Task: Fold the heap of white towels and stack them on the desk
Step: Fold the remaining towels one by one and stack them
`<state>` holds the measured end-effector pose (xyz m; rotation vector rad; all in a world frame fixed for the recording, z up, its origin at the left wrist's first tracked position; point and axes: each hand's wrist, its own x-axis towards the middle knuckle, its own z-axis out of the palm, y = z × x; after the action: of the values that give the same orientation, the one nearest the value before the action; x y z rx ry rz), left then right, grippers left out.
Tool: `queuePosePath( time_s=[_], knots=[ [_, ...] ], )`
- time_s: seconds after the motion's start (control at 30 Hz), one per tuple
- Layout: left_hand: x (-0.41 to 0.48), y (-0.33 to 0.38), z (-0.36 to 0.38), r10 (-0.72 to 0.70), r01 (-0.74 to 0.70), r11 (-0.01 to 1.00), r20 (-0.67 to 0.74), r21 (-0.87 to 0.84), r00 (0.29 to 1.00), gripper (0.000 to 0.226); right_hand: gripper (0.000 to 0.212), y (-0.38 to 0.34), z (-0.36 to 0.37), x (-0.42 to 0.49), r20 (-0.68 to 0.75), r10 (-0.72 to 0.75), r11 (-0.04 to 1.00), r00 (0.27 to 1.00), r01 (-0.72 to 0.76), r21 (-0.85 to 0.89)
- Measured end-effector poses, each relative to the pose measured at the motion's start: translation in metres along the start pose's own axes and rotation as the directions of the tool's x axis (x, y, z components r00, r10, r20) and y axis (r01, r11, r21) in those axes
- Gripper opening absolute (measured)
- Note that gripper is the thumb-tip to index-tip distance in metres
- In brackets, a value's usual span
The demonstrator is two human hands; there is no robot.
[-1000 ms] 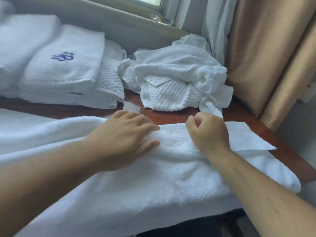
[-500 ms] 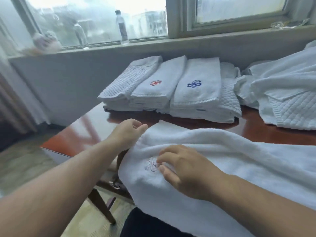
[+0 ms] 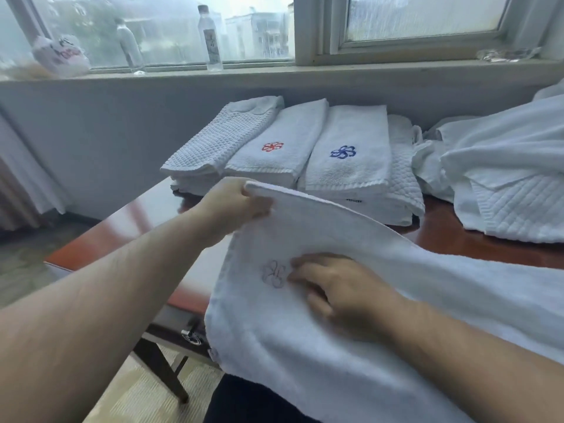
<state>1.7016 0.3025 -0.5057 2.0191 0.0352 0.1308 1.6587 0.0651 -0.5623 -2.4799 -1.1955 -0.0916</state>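
Observation:
A long white towel [image 3: 381, 325] lies across the front of the reddish desk [image 3: 128, 227] and hangs over its near edge. My left hand [image 3: 235, 207] grips the towel's far left corner and holds it raised off the desk. My right hand [image 3: 338, 290] lies on the towel beside a faint embroidered flower, fingers spread and lightly bent. Behind them sit folded towels [image 3: 305, 160] in a row of stacks, one with a red flower, one with a blue flower. The unfolded heap [image 3: 503, 178] lies at the back right.
Two plastic bottles [image 3: 210, 38] and a crumpled bag [image 3: 61, 56] stand on the windowsill. A curtain hangs at the far left. The desk's left end and a leg [image 3: 164, 377] show over a pale floor.
The view swung from the towel's right end to its left end. My left hand took hold of the far left corner and lifted it; my right hand stayed by the flower.

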Motion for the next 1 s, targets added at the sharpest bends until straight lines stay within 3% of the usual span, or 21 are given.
queuePosePath(
  time_s=[0.1,0.17,0.23,0.27,0.33,0.37,0.43,0.5,0.6,0.7,0.77,0.83,0.93,1.0],
  knots=[
    [-0.015,-0.005,-0.017,0.133,-0.133,0.991,-0.023,-0.032,0.991,0.025,0.035,0.015,-0.004,0.019,-0.024,0.057,0.996,0.998,-0.058,-0.068],
    [-0.025,-0.017,-0.016,0.125,-0.129,0.988,-0.049,-0.084,0.991,0.023,0.038,0.019,-0.001,0.027,-0.044,0.113,0.989,0.993,-0.117,-0.095],
    [-0.034,-0.033,-0.010,0.065,-0.083,0.967,-0.079,-0.243,0.995,0.030,0.041,0.013,0.003,0.032,0.004,0.179,0.980,0.984,-0.178,-0.084],
    [-0.038,-0.041,-0.007,0.014,-0.045,0.915,-0.078,-0.402,0.997,0.036,0.040,0.008,0.004,0.031,0.041,0.198,0.978,0.979,-0.195,-0.077],
    [-0.043,-0.055,-0.004,-0.087,0.047,0.707,-0.020,-0.706,0.996,0.045,0.035,-0.006,0.007,0.021,0.127,0.173,0.982,0.977,-0.161,-0.097],
    [-0.044,-0.059,-0.004,-0.131,0.078,0.626,-0.006,-0.776,0.991,0.046,0.032,-0.013,0.009,0.014,0.153,0.129,0.988,0.980,-0.113,-0.105],
    [-0.041,-0.062,-0.004,-0.216,0.093,0.583,-0.044,-0.807,0.975,0.043,0.032,-0.028,0.008,0.002,0.161,0.026,0.996,0.987,-0.011,-0.091],
    [-0.035,-0.064,0.000,-0.286,0.117,0.660,-0.104,-0.742,0.953,0.032,0.028,-0.034,0.005,-0.006,0.152,-0.071,0.993,0.986,0.083,-0.078],
    [-0.031,-0.065,0.006,-0.242,0.142,0.901,-0.202,-0.411,0.949,0.039,0.020,-0.037,-0.003,-0.014,-0.015,-0.189,0.949,0.982,0.179,-0.260],
    [-0.031,-0.063,0.010,-0.241,0.169,0.959,-0.340,-0.229,0.909,0.053,0.032,-0.036,-0.002,-0.017,-0.283,-0.001,0.962,0.959,-0.077,-0.262],
    [-0.033,-0.060,0.012,-0.200,0.203,0.978,-0.407,-0.037,0.891,0.060,0.030,-0.035,0.001,-0.015,-0.290,0.156,0.954,0.944,-0.220,-0.205],
    [-0.036,-0.058,0.015,-0.131,0.182,0.978,-0.386,0.100,0.913,0.058,0.014,-0.033,0.004,-0.015,-0.281,0.183,0.953,0.942,-0.240,-0.183],
    [-0.039,-0.052,0.011,-0.103,0.137,0.986,-0.302,0.092,0.948,0.047,0.008,-0.032,0.007,-0.017,-0.353,0.125,0.960,0.927,-0.203,-0.193],
    [-0.039,-0.047,0.004,-0.178,0.180,0.984,-0.214,-0.014,0.960,0.039,0.007,-0.032,0.009,-0.016,-0.386,0.104,0.967,0.917,-0.183,-0.175]
  ],
)
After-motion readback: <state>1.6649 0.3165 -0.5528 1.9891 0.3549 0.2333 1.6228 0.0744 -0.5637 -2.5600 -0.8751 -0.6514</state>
